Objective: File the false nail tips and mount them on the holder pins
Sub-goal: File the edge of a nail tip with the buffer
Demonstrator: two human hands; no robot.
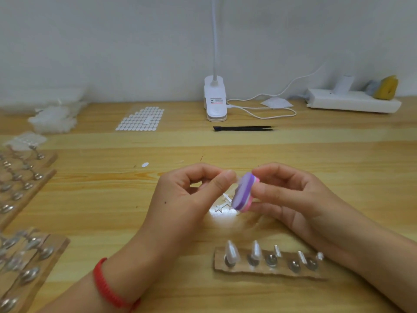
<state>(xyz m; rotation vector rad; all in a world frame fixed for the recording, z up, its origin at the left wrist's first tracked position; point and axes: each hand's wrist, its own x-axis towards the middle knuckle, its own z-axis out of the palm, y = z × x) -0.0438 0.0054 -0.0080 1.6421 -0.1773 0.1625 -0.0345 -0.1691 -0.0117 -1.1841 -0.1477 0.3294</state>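
Above the wooden table [90, 211], my left hand [191, 195] pinches a small piece hidden between thumb and forefinger, my right hand [291, 199] grips the purple-pink file block [243, 193] just beside it, and the holder [270, 271] near me carries two nail tips [231, 250] on its pins.

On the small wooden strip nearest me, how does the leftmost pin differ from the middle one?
The leftmost pin carries a clear, pointed false nail tip; the middle pin is bare, its short white top exposed. Capped, the leftmost looks taller and broader; the middle looks slim. Both stand on round metal bases on the same brown wooden strip.
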